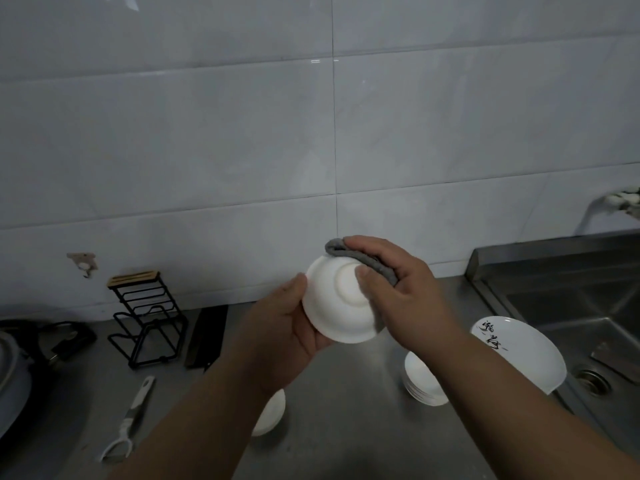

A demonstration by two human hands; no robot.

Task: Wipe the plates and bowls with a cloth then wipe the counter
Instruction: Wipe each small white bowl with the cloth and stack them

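Left hand [287,323] grips upturned white ceramic bowl [341,306] above steel counter [346,427]; right hand [398,285] clutches grey cloth [360,259] against its base.

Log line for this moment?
left hand: grips white bowl, base toward camera | right hand: holds grey cloth against its base | phase: wiping

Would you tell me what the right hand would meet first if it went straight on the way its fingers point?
The right hand presses the cloth on the bowl; past its rim, probably the tiled wall, depth unclear.
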